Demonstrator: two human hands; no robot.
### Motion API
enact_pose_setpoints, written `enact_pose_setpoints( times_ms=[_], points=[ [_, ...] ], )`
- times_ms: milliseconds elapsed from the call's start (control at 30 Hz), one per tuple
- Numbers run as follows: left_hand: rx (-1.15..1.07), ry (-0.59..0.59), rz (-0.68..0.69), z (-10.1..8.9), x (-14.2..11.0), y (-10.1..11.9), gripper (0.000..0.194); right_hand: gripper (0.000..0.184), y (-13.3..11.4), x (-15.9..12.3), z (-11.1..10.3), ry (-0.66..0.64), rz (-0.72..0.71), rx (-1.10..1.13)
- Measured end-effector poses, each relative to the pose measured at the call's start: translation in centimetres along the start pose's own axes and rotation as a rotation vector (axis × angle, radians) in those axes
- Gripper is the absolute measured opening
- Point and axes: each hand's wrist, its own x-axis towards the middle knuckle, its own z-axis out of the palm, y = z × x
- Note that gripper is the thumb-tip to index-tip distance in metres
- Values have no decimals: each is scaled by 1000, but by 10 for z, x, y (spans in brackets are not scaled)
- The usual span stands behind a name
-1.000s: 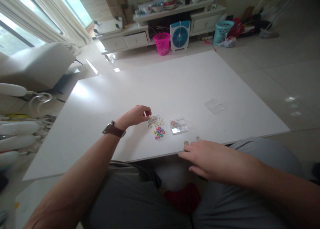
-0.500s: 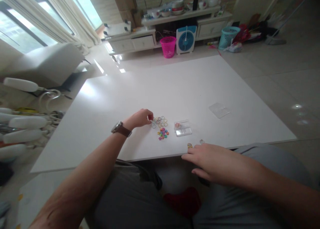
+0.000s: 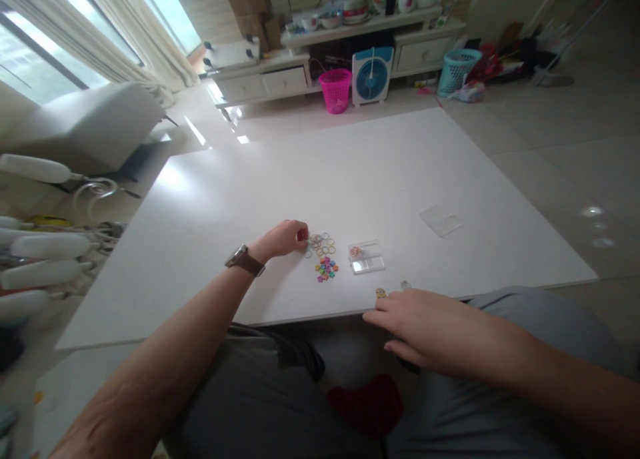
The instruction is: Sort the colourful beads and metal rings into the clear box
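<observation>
- Two hands on my feed, both bare. L hand (image 3: 283,239) is at the L edge of the rings (image 3: 323,243): thumb & index curled nearly tog., other fingers tucked in. Can't tell if a ring is pinched there.
- R hand (image 3: 413,319): 1, palm down at the near table edge, fingers loosely extended, thumb apart; I see nothing gripped.
- Rings: approx. a dozen or more, thin, pale & gold-toned, in 1 loose cluster on the table (image 3: 250,192); overlaps stop me getting an exact no.
- Star-shaped beads (image 3: 327,269): 1 pile, approx. a dozen, mixed colours, just on the near side of the rings. Too small for a firm count.
- Clear box (image 3: 375,261): 1, R of both clusters, open on top, w/ dividers. 1 small clump of reddish loops (image 3: 356,251) sits in its far-L compartment.
- Clear lid (image 3: 441,220): 1, flat on the table, well apart from the box, farther out & to the R.
- Small pcs by the R hand: 2, i.e. 1 yellow charm (image 3: 381,292) & 1 clear charm (image 3: 405,285), both just beyond the fingers; contact I can't confirm.
- Watch (image 3: 245,260): 1, brown strap, L wrist.
</observation>
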Motion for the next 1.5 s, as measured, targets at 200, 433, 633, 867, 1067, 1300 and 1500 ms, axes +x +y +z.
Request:
enact_pose_setpoints(
  times_ms=[200,433,633,867,1067,1300,1500],
  points=[
    [28,-38,-2,1,0,-1,16,19,1,0,0,-3,13,3],
    [110,-67,19,1,0,2,16,19,0,1,-1,-5,8,11],
    [85,-78,13,-3,-2,-2,15,19,0,-1,-2,4,4,4],
    [5,-145,46,-6,-5,0,10,20,0,-2,-1,8,1,0],
    [-4,-127,60,-11,-6,-2,12,19,0,-1,-3,-1,12,-3],
    [-1,-27,33,-11,-6,-7,14,20,1,-1,1,-10,5,-5],
    [15,-15,44,-4,-3,-2,13,20,1,0,2,-11,0,-5]
  ],
)
